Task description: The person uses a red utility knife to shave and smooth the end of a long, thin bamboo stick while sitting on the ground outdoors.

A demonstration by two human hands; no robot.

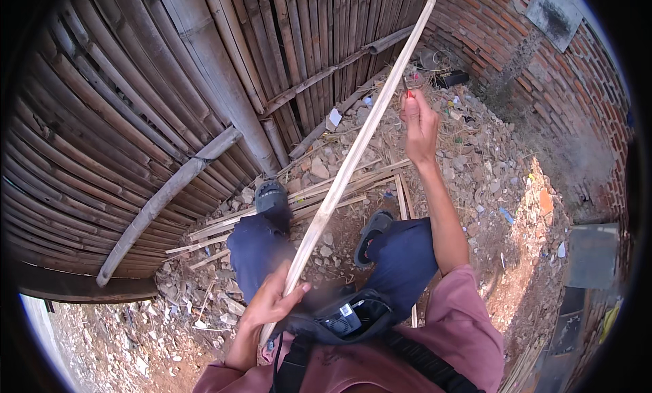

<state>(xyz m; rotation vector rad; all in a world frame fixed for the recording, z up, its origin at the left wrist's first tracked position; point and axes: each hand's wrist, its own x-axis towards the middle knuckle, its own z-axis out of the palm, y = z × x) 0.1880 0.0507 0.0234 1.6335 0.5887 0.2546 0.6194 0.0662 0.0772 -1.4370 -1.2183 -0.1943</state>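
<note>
Pink shirt [451,338] with black straps [435,366] sat nearest the camera, bottom centre. Bamboo-pole wall [88,155] took up the upper left. Rubble ground [468,165], stones plus litter, filled the middle and ran down to both lower sides. Brick wall [468,26] curved from top right down the right side. Long pale wooden strip [343,179] ran diagonally from the top edge, right of centre, to lower centre. Dark blue trousers [404,257] showed below centre, legs apart, either side of the strip. Bundle of thin slats [373,177] lay on the rubble mid-frame. Black waist bag [387,308] gaped at bottom centre. Left hand [263,303], lower centre, was wrapped around the strip's lower part. Right hand [420,124], right of centre, gripped a small red-handled tool [409,94]. Dark shoes [272,197] stood mid-frame. Tool's thin tip pointed up near the strip; couldn't tell if touching, exact type too small to make out.
</note>
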